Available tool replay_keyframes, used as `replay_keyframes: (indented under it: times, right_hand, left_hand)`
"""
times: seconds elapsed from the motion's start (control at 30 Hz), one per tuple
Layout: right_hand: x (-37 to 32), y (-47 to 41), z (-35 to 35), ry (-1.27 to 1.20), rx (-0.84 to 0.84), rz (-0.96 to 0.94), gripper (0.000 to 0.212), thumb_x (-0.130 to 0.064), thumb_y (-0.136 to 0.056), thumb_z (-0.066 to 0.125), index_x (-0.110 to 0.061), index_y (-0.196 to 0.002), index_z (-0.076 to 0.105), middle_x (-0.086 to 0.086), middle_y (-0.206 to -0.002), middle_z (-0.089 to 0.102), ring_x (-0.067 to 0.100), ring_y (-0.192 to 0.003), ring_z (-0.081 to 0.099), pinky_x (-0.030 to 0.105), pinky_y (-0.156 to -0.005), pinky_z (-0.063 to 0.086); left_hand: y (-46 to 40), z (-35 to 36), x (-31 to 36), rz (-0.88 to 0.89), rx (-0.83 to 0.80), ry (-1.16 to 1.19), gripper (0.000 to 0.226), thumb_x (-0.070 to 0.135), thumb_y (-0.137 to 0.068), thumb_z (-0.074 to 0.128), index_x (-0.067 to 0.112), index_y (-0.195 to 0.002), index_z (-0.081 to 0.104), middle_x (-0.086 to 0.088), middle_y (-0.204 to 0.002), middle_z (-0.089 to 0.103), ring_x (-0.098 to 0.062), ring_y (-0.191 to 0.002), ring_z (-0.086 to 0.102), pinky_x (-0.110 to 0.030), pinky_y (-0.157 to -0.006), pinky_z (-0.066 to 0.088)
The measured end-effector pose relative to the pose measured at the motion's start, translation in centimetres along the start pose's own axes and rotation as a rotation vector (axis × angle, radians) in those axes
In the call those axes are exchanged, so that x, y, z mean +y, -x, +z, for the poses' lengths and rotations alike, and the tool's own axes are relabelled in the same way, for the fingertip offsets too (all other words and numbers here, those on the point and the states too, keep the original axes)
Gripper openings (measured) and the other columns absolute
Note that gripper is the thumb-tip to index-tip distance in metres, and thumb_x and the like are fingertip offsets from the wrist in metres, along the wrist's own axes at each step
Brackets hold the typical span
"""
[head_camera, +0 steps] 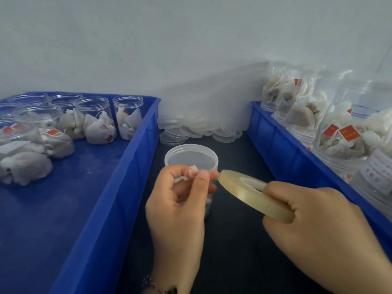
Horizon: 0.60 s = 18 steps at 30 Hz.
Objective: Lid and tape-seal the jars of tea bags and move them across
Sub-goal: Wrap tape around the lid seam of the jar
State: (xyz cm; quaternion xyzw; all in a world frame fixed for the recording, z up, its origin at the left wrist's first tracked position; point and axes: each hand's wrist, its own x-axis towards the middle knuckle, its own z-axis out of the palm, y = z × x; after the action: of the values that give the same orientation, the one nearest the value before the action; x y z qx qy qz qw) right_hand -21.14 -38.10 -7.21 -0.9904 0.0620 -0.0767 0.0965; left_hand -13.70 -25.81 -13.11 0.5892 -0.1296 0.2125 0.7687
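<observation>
Lidded jar [191, 160] stands on the dark table [233, 240] at frame centre, in the gap between two blue bins. Left hand [180, 200] sits at 6 o'clock of the jar, in front of its wall, fingers curled, thumb and forefinger pinched together at the jar's 4 o'clock edge just below the lid; whether a tape end lies between them cannot be told. Right hand [318, 225] at 4 o'clock of the jar grips the tape roll [252, 194], fingers wrapped over its near rim; roll is tilted, its far edge touching or just beside the left fingertips. Left bin [127, 162] at 9 o'clock holds open jars [95, 119] with tea bags inside, no lids on them, clustered toward its far end. Right bin [286, 149] at 3 o'clock holds packed jars [301, 102] stacked on their sides, red tags showing through. Loose lids [191, 130] are piled at 12 o'clock of the jar, against the wall, between the bins. A bracelet [152, 285] shows on the left wrist.
</observation>
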Motion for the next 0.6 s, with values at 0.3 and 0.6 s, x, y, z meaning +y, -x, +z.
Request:
replay_keyframes:
  times: [0.3,0.6]
  right_hand:
    - [1.2,-0.8,0.4,0.064,0.154,0.04,0.008,-0.047,-0.087,0.045,-0.041,-0.091,0.046,-0.015,-0.069,0.053,0.002,-0.063,0.05,0.014,-0.057,0.041]
    - [1.3,-1.1,0.6,0.108,0.084,0.04,0.01,-0.044,-0.092,0.041,-0.045,-0.084,0.035,-0.016,-0.072,0.048,0.0,-0.063,0.045,0.012,-0.052,0.03]
  left_hand:
    - [0.1,-0.6,-0.6,0.124,0.035,-0.32,0.018,0.04,-0.081,0.056,0.025,-0.079,0.065,0.016,-0.071,0.069,0.002,-0.062,0.065,-0.008,-0.053,0.047]
    - [1.0,-0.4,-0.3,0.181,0.201,-0.716,0.018,0.039,-0.082,0.059,0.027,-0.07,0.063,0.01,-0.057,0.058,-0.004,-0.052,0.053,-0.018,-0.047,0.035]
